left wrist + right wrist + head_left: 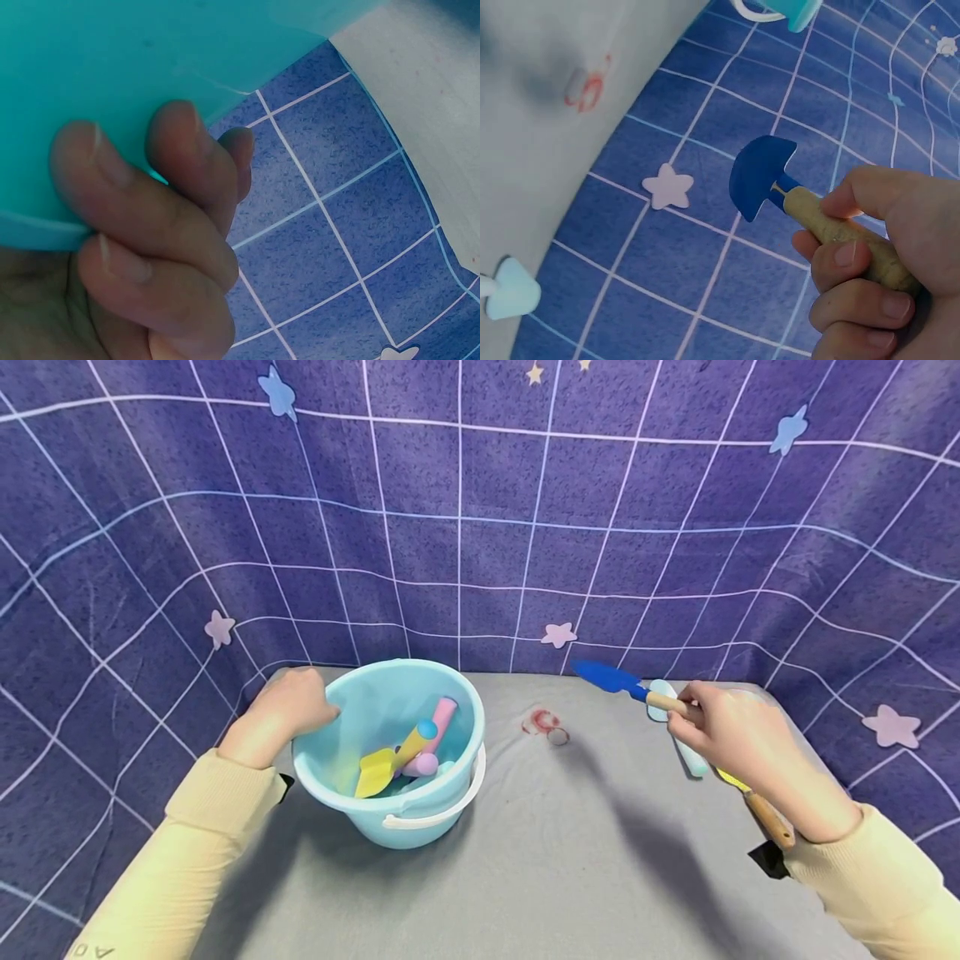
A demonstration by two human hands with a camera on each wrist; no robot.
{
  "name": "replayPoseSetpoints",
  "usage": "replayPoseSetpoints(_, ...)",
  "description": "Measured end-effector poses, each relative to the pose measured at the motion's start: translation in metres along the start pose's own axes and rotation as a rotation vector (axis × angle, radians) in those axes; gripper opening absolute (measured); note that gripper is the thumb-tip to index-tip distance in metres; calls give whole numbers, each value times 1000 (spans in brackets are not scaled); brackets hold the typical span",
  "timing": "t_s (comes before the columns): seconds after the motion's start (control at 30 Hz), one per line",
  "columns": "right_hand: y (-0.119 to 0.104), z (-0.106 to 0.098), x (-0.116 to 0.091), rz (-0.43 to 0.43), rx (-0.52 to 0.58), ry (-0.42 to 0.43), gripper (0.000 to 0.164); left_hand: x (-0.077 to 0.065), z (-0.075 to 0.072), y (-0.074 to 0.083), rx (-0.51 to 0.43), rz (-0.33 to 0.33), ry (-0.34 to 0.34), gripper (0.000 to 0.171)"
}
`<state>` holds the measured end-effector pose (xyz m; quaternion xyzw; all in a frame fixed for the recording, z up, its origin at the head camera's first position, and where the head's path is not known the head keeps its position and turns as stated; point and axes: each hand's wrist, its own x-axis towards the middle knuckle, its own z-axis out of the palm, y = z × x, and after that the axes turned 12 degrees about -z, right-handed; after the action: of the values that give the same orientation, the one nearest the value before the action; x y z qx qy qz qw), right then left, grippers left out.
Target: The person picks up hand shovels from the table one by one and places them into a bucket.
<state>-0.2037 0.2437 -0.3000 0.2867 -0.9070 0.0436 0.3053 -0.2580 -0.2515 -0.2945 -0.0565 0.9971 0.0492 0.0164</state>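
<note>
Nearest you stands the light-blue bucket [397, 832], its white handle [433, 820] hanging on the side toward you and right; I can't tell whether its base sits flat on the grey surface [540, 868]. Inside it, a yellow scoop [375, 772] lies near a pink rod [441, 725]. Well right of the bucket, a wooden-handled yellow tool [769, 820] lies partly hidden by your right forearm. Your right hand [723, 727], also right of the bucket, has its fingers wrapped round the wooden handle of a blue trowel [637, 692], raised clear of the surface. Your left hand [296, 702] grips the bucket's left rim, fingers bent against the wall. Right of the bucket, a red mark [543, 720] is near; a pale-blue shovel [692, 758] lies well apart. Behind the bucket hangs a purple-blue grid cloth [495, 552].
</note>
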Motion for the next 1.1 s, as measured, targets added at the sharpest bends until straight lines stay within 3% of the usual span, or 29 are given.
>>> replayPoseSetpoints(0.2,-6,-13,16,38,50,-93,11,0,-1,1,0,0,3,22)
replayPoseSetpoints(0.57,-17,-24,45,-10,77,-140,5,1,0,0,-3,-10,-5,22)
replayPoseSetpoints(0.93,-29,-31,71,-188,78,-78,8,0,0,1,7,-10,-6,23)
replayPoseSetpoints(1.1,-36,-36,85,-280,79,-101,8,0,0,2,7,-14,-4,23)
